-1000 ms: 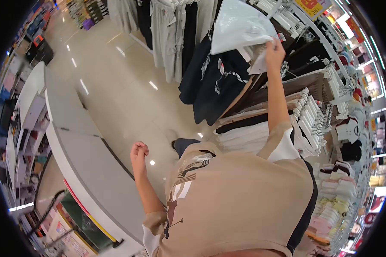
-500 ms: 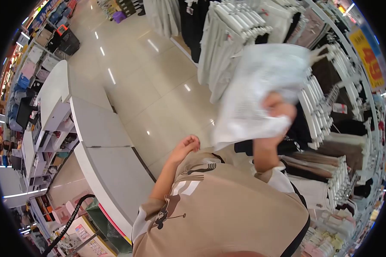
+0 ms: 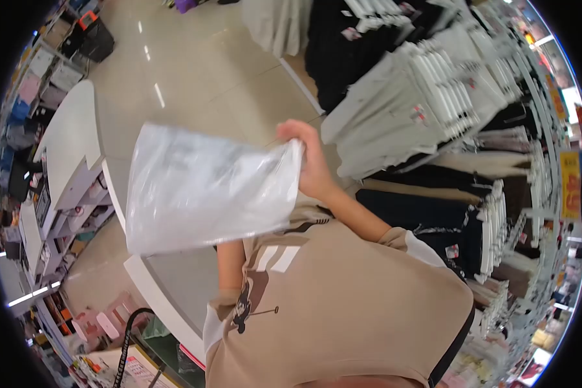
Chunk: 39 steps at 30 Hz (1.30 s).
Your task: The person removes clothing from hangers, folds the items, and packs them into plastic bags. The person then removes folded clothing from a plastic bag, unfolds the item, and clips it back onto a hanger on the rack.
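The right hand [image 3: 309, 158] closes its fingers on one end of a flat, rectangular, shiny white plastic bag [image 3: 207, 191]. The bag extends leftward from that hand, its long axis running crosswise. The left hand is hidden behind it; its grip cannot be told. Leftward, a curved white counter edge [image 3: 150, 288] sits near; glossy beige floor [image 3: 204, 71] opens ahead; pale grey garments [image 3: 378, 116] hang rightward.
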### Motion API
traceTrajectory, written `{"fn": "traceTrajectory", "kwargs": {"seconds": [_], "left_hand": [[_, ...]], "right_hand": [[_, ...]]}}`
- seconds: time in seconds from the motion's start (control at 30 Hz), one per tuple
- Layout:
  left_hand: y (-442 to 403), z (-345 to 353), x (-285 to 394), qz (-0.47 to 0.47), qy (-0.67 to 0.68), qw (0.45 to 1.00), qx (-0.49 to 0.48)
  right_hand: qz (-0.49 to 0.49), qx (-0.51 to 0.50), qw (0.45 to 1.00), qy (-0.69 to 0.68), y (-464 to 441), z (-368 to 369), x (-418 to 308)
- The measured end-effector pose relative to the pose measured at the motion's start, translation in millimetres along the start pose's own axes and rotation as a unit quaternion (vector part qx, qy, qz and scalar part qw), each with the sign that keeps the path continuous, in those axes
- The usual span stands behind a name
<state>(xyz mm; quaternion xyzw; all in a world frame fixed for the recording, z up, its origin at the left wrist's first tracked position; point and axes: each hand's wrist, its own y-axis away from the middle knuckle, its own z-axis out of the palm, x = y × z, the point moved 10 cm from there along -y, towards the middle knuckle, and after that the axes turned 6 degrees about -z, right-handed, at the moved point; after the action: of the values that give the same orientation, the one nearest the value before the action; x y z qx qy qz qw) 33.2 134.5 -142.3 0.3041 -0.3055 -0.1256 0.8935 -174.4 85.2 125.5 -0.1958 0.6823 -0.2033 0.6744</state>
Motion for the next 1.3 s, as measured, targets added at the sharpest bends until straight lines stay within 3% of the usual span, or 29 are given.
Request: {"fn": "traceTrajectory", "kwargs": {"seconds": [0.1,0.17,0.2,0.23,0.3,0.37,0.47,0.73,0.83,0.87,0.97,1.07,1.17,1.23,1.3], "left_hand": [[-47.3,21.2,85.9,0.076,0.004,0.996,0.038],[-72.5,38.5,127.4,0.108,0.004,0.993,0.055],[-82.6,45.6,140.9,0.114,0.002,0.992,0.06],[-91.8,54.8,153.2,0.116,0.003,0.991,0.059],[-111.5,75.7,174.9,0.104,0.009,0.994,0.025],[-142.8,102.2,199.8,0.093,0.009,0.994,-0.049],[-188.9,129.5,231.3,0.063,0.002,0.996,-0.065],[-321.6,226.2,344.9,0.117,-0.086,0.989,-0.017],[-382.0,244.0,379.3,0.103,-0.065,0.992,-0.019],[-395.1,244.3,385.6,0.086,-0.058,0.994,0.03],[-429.9,272.5,407.6,0.029,-0.007,0.999,0.021],[-479.1,273.6,431.9,0.032,-0.027,0.999,-0.005],[-550.4,249.4,451.3,0.015,-0.043,0.998,-0.051],[-613.7,216.2,455.2,-0.019,-0.076,0.995,-0.06],[-662.7,226.3,472.0,-0.033,-0.156,0.983,-0.088]], "right_hand": [[-0.172,-0.058,0.94,0.29,-56.2,38.3,-12.6],[-0.228,-0.136,0.898,0.349,-86.7,55.8,11.4],[-0.075,-0.063,0.984,0.152,-105.3,32.8,57.5],[0.083,0.023,0.995,-0.052,-112.2,15.9,116.9],[0.126,0.145,0.954,-0.232,-134.7,-21.6,189.6],[0.122,0.165,0.971,-0.125,-178.0,-37.7,199.0],[0.23,0.278,0.918,-0.168,-205.9,-50.4,258.0],[0.238,0.297,0.842,-0.383,-339.0,-46.4,418.7],[0.284,0.266,0.871,-0.299,-382.3,-37.6,481.6],[0.292,0.275,0.868,-0.292,-392.2,-35.7,499.0],[0.34,0.251,0.888,-0.182,-450.7,-11.6,489.1],[0.251,0.309,0.913,-0.09,-516.8,-8.2,467.3],[0.208,0.299,0.929,-0.062,-563.9,-4.1,488.1],[0.21,0.3,0.925,-0.102,-598.9,6.6,501.1],[0.186,0.309,0.926,-0.112,-637.9,18.6,506.1]]}}
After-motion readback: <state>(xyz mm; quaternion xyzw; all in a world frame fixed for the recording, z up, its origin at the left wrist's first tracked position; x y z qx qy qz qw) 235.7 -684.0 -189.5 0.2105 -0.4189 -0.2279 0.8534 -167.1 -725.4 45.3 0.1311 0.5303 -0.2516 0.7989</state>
